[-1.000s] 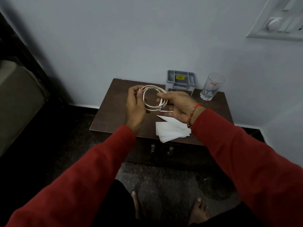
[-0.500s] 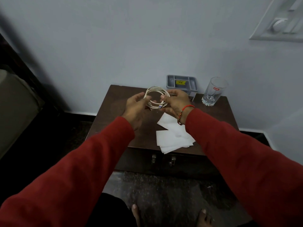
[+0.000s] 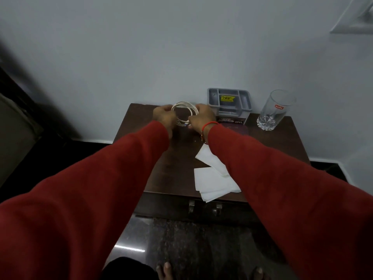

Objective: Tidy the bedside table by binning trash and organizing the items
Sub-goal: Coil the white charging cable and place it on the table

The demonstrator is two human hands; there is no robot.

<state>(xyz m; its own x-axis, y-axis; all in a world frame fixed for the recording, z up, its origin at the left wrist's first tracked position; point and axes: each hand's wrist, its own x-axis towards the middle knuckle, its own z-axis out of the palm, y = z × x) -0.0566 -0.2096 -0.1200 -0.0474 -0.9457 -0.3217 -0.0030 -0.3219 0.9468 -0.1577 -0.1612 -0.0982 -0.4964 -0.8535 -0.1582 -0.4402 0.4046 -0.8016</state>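
A coiled white cable [image 3: 182,104] is held between both hands over the back of the dark wooden bedside table [image 3: 177,174]. My left hand [image 3: 164,116] grips the coil's left side and my right hand [image 3: 202,116] pinches its right side and the loose end. White paper napkins [image 3: 212,178] lie spread on the table's front right part, overhanging the edge. A grey plastic organiser tray [image 3: 229,101] with a yellow label stands at the back, just right of my right hand.
An empty clear drinking glass [image 3: 276,110] stands at the table's back right corner. The wall [image 3: 181,47] runs directly behind the table. Two metal drawer handles [image 3: 203,207] show on the front. A dark bed edge [image 3: 14,118] is at the left.
Both hands have carried the coiled cable away from me toward the back of the table, near the grey tray. The napkins now lie uncovered.
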